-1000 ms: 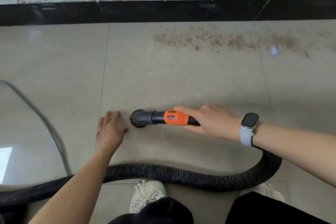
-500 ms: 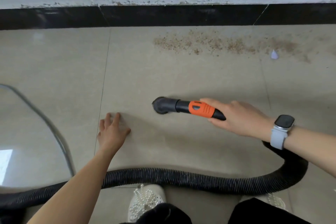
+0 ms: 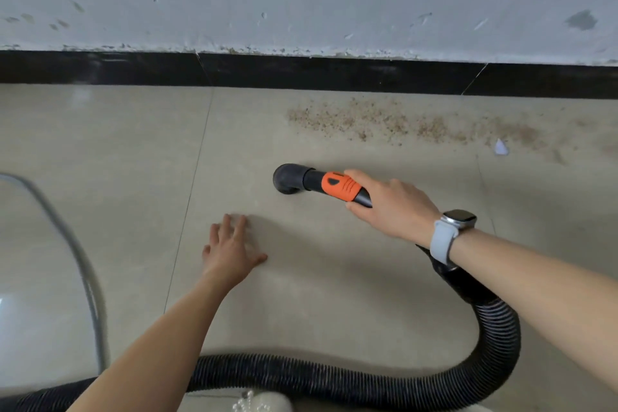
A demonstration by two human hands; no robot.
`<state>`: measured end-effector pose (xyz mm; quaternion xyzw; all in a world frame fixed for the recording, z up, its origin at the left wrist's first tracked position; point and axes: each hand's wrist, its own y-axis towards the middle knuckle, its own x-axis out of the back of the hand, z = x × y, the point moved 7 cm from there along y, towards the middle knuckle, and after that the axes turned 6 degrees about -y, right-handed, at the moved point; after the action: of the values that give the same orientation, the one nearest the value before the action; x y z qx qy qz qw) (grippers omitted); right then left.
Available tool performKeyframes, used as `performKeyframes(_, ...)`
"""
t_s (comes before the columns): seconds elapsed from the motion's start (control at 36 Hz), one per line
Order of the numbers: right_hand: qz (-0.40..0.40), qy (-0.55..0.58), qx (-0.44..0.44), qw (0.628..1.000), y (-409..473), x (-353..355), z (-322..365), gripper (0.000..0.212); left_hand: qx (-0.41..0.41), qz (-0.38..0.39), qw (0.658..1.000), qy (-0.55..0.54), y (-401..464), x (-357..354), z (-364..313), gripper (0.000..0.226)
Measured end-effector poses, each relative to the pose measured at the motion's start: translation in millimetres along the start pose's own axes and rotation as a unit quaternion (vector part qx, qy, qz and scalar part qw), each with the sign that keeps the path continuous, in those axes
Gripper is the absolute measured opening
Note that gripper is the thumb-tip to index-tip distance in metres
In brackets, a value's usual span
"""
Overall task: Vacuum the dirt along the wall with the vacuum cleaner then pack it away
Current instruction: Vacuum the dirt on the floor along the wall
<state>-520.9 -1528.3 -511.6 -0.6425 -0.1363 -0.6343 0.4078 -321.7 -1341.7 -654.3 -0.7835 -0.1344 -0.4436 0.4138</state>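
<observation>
Approach step: right hand (image 3: 391, 207) wraps the vacuum nozzle (image 3: 291, 179), left hand (image 3: 230, 252) flat on floor; next, reach the dirt (image 3: 368, 122)

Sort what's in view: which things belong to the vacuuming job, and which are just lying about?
Job:
- vacuum nozzle with orange grip, held by the right hand
- black ribbed hose
- brown dirt along the black skirting
- white scrap in the dirt

Lying about:
- grey cable
- left hand, flat on the floor tiles
- wristwatch
</observation>
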Motion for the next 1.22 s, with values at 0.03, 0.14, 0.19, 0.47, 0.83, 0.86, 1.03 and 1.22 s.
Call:
performKeyframes(0.03, -0.007, 0.009, -0.015, 1.000, 6.1, 2.4, -4.0, 0.056, -0.005, 0.010, 1.000, 0.009, 2.4, -1.0, -7.4, 0.090)
performKeyframes(0.14, -0.047, 0.012, -0.055, 0.997, 24.4, 11.3, -8.8, 0.051, 0.002, 0.033, 0.999, 0.026, 14.8, -0.6, -26.0, 0.099)
performKeyframes(0.19, -0.061, 0.006, -0.058, 0.996, 35.1, 14.5, -5.0, 0.048, 0.015, 0.046, 0.998, 0.033, 22.7, 0.3, -31.0, 0.106)
performKeyframes(0.47, -0.072, 0.056, -0.080, 0.993, 104.3, 23.9, -2.1, 0.050, 0.037, 0.102, 0.993, 0.054, 37.4, 1.2, -48.2, 0.126)
performKeyframes(0.83, -0.101, 0.051, -0.093, 0.989, 135.5, 18.9, 21.8, 0.055, 0.038, 0.126, 0.989, 0.062, 44.2, 3.0, -52.0, 0.135)
performKeyframes(0.86, -0.101, 0.049, -0.094, 0.989, 137.7, 17.6, 21.3, 0.055, 0.039, 0.124, 0.989, 0.065, 44.2, 3.0, -51.6, 0.135)
performKeyframes(1.03, -0.104, 0.056, -0.114, 0.986, 138.2, 16.0, -3.6, 0.054, 0.059, 0.116, 0.989, 0.074, 42.9, 4.1, -54.9, 0.134)
performKeyframes(1.22, -0.108, 0.083, -0.179, 0.974, 105.3, 13.6, -52.9, 0.052, 0.077, 0.122, 0.987, 0.074, 42.4, 6.1, -60.9, 0.132)
